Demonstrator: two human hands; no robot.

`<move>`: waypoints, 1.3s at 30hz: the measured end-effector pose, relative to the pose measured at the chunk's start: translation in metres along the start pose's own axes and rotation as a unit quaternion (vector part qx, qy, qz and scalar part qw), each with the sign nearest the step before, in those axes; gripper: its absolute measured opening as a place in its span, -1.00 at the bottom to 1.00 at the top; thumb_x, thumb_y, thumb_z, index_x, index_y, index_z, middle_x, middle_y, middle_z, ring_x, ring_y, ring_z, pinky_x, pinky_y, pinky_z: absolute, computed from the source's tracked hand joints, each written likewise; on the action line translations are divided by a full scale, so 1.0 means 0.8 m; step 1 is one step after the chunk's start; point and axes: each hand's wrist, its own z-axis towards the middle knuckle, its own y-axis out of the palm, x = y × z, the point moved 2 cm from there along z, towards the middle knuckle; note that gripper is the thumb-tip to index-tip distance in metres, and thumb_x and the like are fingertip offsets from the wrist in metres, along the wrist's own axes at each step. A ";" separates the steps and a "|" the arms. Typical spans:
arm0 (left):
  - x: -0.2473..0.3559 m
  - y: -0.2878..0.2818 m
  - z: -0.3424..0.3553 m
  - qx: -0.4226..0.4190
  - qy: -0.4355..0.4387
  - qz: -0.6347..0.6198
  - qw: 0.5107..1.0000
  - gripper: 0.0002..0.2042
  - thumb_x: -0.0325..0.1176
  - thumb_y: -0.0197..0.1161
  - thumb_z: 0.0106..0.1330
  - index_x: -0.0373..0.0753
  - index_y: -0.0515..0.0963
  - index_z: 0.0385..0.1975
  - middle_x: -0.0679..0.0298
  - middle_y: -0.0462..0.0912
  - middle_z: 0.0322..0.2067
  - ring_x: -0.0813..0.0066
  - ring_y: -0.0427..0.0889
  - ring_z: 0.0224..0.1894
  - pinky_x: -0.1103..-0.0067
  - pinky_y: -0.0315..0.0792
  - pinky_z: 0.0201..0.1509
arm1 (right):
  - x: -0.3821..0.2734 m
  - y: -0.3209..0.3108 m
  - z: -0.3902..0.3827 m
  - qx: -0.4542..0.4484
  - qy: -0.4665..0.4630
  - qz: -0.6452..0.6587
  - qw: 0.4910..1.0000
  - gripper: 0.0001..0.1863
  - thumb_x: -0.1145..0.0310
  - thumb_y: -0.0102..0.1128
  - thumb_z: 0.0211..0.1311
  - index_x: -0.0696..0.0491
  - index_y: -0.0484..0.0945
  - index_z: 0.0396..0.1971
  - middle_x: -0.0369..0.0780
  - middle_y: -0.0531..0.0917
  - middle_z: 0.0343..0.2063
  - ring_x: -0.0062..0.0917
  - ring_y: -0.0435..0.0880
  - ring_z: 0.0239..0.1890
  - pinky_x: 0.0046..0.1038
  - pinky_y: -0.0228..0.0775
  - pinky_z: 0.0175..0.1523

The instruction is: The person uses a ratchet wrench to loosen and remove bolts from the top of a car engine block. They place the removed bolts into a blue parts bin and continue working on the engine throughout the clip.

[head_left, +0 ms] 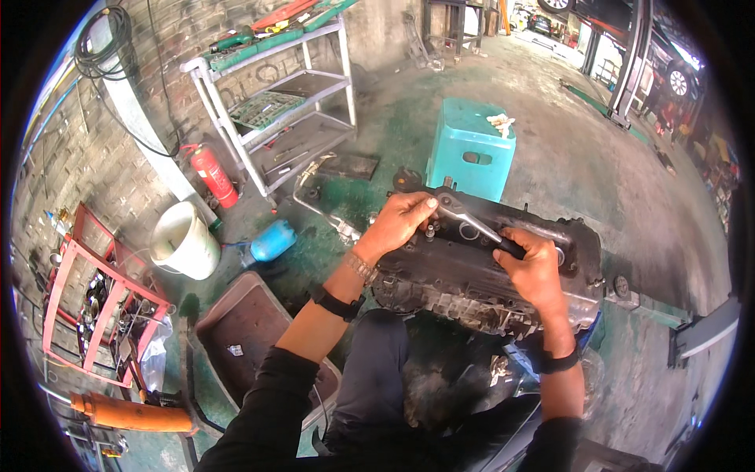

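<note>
A dark, grimy engine (448,271) lies in front of my knees, its top side facing me. Over it I hold a ratchet wrench (476,224) with a chrome shaft and a black grip. My right hand (531,267) is wrapped round the black grip at the right end. At the other end, my left hand (399,224) pinches the ratchet head between thumb and fingers. Whether a socket sits under the head is hidden by the fingers and the wrench. A small metal stud (430,231) stands up from the engine just below the left hand.
A turquoise stool (472,145) with a crumpled glove stands behind the engine. To the left are a grey plastic tray (236,338), a white bucket (185,240), a blue bottle (273,241), a fire extinguisher (212,175), a shelf cart (275,118) and a red rack (98,299).
</note>
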 end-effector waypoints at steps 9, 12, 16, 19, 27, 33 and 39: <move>-0.005 -0.001 0.000 -0.035 0.018 -0.061 0.997 -0.61 -0.37 0.27 0.38 -0.27 0.50 0.19 0.35 0.67 -0.08 0.66 0.58 -0.11 0.60 0.50 -0.01 | -0.009 0.019 -0.004 0.057 -0.070 -0.046 0.995 -0.72 0.46 0.42 -0.05 0.06 0.67 -0.25 -0.12 0.68 -0.39 -0.17 0.68 -0.36 -0.29 0.51 -0.25; -0.003 0.002 0.002 -0.018 0.044 -0.087 0.995 -0.61 -0.41 0.27 0.38 -0.29 0.49 0.18 0.34 0.67 -0.10 0.67 0.58 -0.14 0.62 0.50 -0.06 | -0.011 0.025 -0.007 0.087 -0.075 -0.069 0.991 -0.73 0.45 0.41 -0.04 0.05 0.67 -0.25 -0.11 0.68 -0.38 -0.15 0.68 -0.36 -0.29 0.51 -0.26; 0.011 0.005 0.003 0.032 0.080 -0.029 0.996 -0.64 -0.45 0.27 0.38 -0.33 0.49 0.15 0.34 0.67 -0.16 0.67 0.60 -0.22 0.67 0.51 -0.17 | -0.014 0.032 -0.012 0.133 -0.076 -0.079 0.985 -0.73 0.46 0.41 -0.03 0.04 0.67 -0.25 -0.13 0.66 -0.40 -0.17 0.68 -0.39 -0.31 0.51 -0.30; 0.023 0.007 0.004 0.013 0.032 -0.005 0.999 -0.67 -0.48 0.28 0.36 -0.36 0.49 0.11 0.32 0.67 -0.15 0.66 0.60 -0.19 0.66 0.51 -0.13 | -0.013 0.037 -0.016 0.170 -0.086 -0.066 0.979 -0.72 0.48 0.42 -0.04 0.04 0.66 -0.24 -0.15 0.65 -0.43 -0.18 0.67 -0.42 -0.29 0.50 -0.32; 0.048 0.022 0.011 0.015 0.053 -0.035 0.998 -0.69 -0.54 0.32 0.31 -0.37 0.47 0.02 0.36 0.64 -0.25 0.68 0.59 -0.22 0.68 0.49 -0.21 | -0.007 0.042 -0.021 0.194 -0.120 -0.112 0.967 -0.64 0.48 0.44 -0.08 0.01 0.64 -0.19 -0.16 0.61 -0.43 -0.19 0.64 -0.42 -0.30 0.50 -0.32; 0.051 0.029 0.012 0.053 0.093 0.000 0.994 -0.73 -0.55 0.30 0.31 -0.37 0.47 -0.03 0.37 0.62 -0.30 0.68 0.58 -0.25 0.67 0.48 -0.24 | -0.003 0.043 -0.021 0.198 -0.133 -0.123 0.963 -0.62 0.46 0.44 -0.08 0.01 0.64 -0.16 -0.17 0.60 -0.44 -0.21 0.64 -0.43 -0.29 0.49 -0.34; 0.052 0.035 0.010 0.089 0.111 0.060 0.988 -0.74 -0.54 0.30 0.31 -0.38 0.47 -0.05 0.37 0.59 -0.36 0.70 0.56 -0.32 0.64 0.47 -0.27 | -0.001 0.043 -0.021 0.203 -0.146 -0.134 0.959 -0.62 0.44 0.44 -0.07 0.00 0.64 -0.15 -0.18 0.60 -0.46 -0.23 0.62 -0.46 -0.30 0.48 -0.35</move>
